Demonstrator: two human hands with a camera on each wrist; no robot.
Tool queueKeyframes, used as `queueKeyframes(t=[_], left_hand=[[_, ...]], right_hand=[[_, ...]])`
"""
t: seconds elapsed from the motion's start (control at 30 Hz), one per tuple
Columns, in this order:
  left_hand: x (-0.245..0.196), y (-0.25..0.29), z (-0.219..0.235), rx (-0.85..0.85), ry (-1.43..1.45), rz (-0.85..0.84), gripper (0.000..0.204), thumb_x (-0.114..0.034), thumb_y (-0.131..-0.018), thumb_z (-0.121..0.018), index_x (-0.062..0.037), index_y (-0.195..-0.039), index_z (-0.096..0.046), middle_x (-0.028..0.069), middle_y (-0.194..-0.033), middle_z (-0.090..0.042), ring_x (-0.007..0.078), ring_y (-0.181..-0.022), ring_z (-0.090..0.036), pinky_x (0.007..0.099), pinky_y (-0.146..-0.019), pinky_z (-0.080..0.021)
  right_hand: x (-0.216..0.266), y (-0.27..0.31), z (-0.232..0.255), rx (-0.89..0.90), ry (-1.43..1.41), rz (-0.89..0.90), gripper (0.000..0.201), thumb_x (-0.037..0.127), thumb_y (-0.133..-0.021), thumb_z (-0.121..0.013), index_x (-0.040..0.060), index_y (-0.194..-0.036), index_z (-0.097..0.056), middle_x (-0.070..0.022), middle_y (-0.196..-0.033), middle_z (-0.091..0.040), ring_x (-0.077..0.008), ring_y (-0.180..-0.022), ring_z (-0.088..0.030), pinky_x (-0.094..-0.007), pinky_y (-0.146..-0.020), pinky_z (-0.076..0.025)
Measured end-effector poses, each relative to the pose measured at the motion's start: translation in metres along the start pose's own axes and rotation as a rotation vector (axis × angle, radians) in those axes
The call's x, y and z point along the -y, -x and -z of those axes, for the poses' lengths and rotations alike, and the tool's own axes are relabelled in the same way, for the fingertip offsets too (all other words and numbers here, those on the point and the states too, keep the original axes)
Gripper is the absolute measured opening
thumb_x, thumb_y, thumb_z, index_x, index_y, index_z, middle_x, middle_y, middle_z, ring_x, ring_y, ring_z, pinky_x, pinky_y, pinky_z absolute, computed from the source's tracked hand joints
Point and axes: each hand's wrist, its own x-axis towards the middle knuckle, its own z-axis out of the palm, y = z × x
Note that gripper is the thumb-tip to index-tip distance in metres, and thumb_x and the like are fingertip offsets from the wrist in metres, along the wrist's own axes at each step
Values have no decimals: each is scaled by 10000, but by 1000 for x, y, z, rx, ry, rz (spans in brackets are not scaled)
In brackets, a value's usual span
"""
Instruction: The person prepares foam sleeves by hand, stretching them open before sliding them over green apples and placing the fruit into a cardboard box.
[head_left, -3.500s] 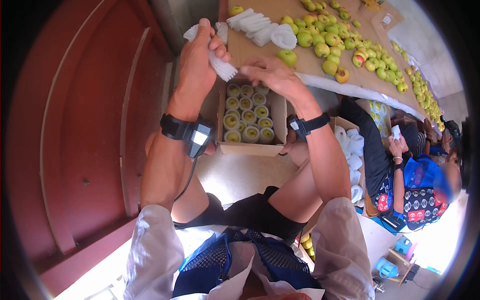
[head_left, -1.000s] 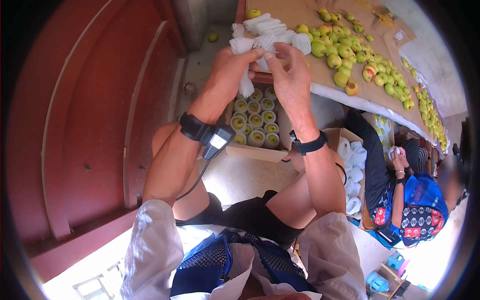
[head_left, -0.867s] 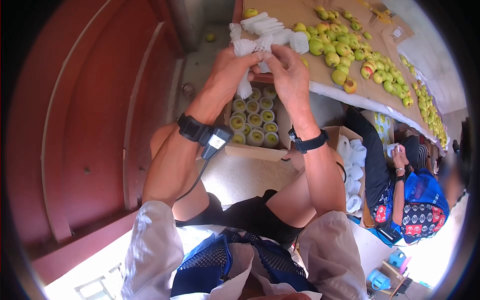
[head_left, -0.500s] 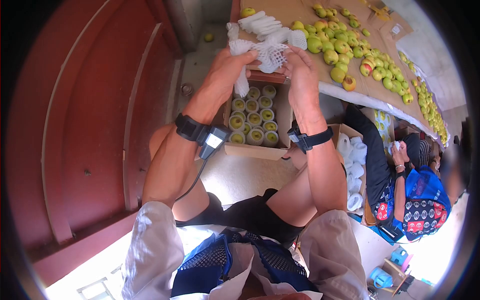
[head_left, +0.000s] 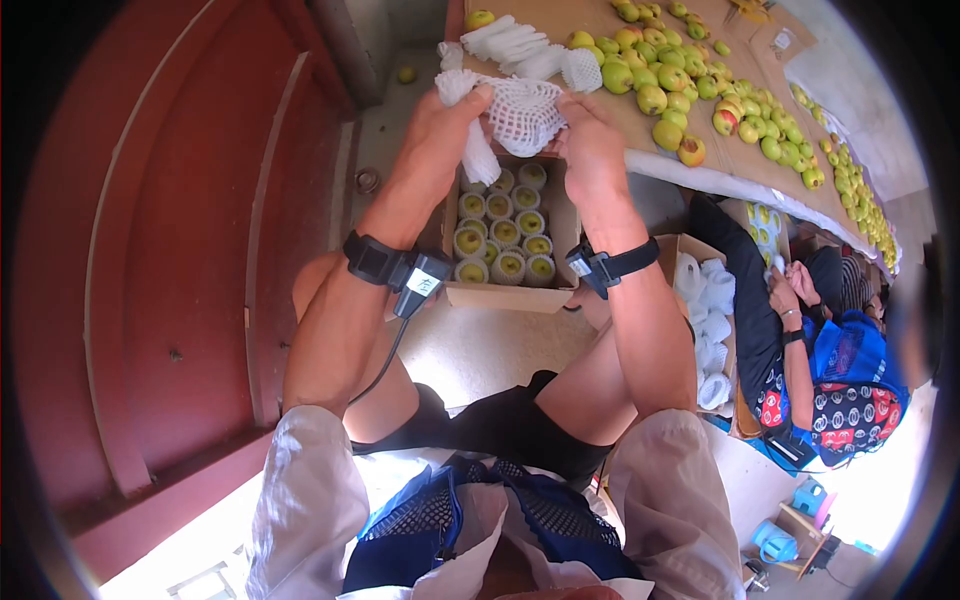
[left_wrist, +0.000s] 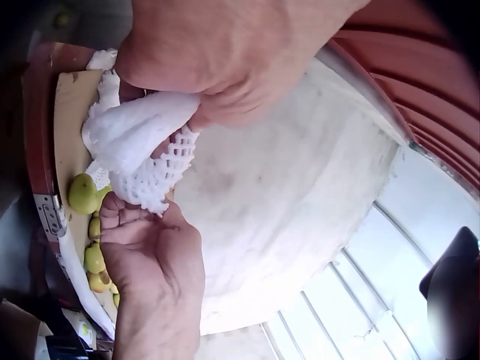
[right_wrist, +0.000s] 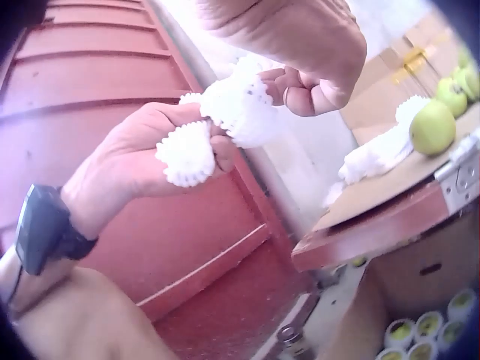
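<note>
In the head view my left hand [head_left: 428, 145] grips a bundle of white foam fruit nets [head_left: 480, 155] whose folded end hangs below the fingers. One foam net [head_left: 525, 112] is spread wide between my two hands. Its left edge is under my left thumb, and my right hand [head_left: 592, 150] pinches the right edge. No fruit shows inside this net. The left wrist view shows its open mesh [left_wrist: 161, 176] stretched down to my right fingertips. Just below the hands stands a cardboard box [head_left: 510, 297] with rows of netted apples [head_left: 505, 233].
Loose green apples [head_left: 650, 98] spread over the cardboard-covered table [head_left: 600, 20], beside a pile of foam nets [head_left: 515, 45]. A red door [head_left: 170, 250] borders the left. At right, a box of foam nets [head_left: 712, 330] stands near another seated person [head_left: 800, 300].
Earlier my left hand held the net bundle while my right hand was apart from it. Both hands then met at one net, and my right hand moved right, stretching it wide.
</note>
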Motion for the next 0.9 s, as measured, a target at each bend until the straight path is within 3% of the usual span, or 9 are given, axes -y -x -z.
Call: queueKeyframes(t=[0.07, 0.17, 0.27, 0.47, 0.57, 0.67, 0.73, 0.9], left_hand=[[-3, 4, -6, -18, -8, -21, 286, -219, -1002, -645, -18, -1206, -643, 60, -1066, -692, 143, -868, -665, 315, -768, -571], [0, 4, -9, -24, -9, -25, 272, -218, -1004, -642, -23, -1195, -644, 57, -1049, -695, 139, -861, -663, 319, -747, -573], [5, 2, -7, -18, 1, -55, 268, -207, -1004, -640, -21, -1197, -639, 59, -1032, -698, 139, -862, -664, 322, -744, -575], [-2, 0, -3, -167, -6, -75, 267, -187, -1003, -631, -3, -1197, -635, 71, -1021, -698, 146, -858, -665, 322, -758, -584], [2, -3, 3, -175, 43, -79, 262, -186, -1001, -633, 1, -1185, -640, 67, -1014, -693, 148, -856, -660, 321, -759, -586], [5, -4, 5, -168, 107, -43, 260, -175, -999, -628, 13, -1179, -638, 76, -1020, -682, 161, -842, -659, 332, -736, -587], [6, -7, 6, -200, 115, -50, 257, -160, -994, -615, 32, -1163, -634, 98, -1014, -688, 184, -783, -672, 344, -677, -583], [2, -5, 7, -214, 222, 66, 265, -143, -1009, -601, 56, -1185, -601, 123, -1021, -667, 208, -831, -669, 375, -721, -596]], right_hand=[[-1, 3, -6, -88, 170, 141, 261, 155, -1030, -536, -32, -1177, -645, -109, -1016, -707, -174, -856, -659, -319, -737, -544], [-9, 0, -8, -130, 306, 311, 247, 157, -1020, -574, -33, -1163, -637, -101, -997, -701, -151, -862, -635, -300, -752, -527], [-11, -2, -5, -109, 307, 347, 254, 160, -1010, -598, -48, -1153, -633, -108, -1001, -703, -159, -885, -644, -298, -779, -529], [12, 23, -27, 1, 265, 278, 321, 171, -938, -695, -58, -1157, -644, -124, -1032, -710, -166, -958, -658, -297, -851, -521], [22, 32, -26, 173, 314, 262, 370, 178, -910, -719, -58, -1188, -653, -124, -1058, -714, -169, -987, -662, -294, -870, -512], [18, 26, -16, 200, 401, 150, 371, 223, -929, -711, 16, -1230, -644, -34, -1048, -685, -92, -897, -581, -235, -733, -430], [14, 21, -10, 202, 381, 116, 320, 194, -944, -683, 30, -1218, -668, -34, -1060, -692, -93, -896, -592, -237, -729, -446], [8, 14, -3, 97, 318, 53, 338, 138, -980, -618, -4, -1287, -625, -40, -1077, -693, -98, -894, -603, -254, -719, -484]])
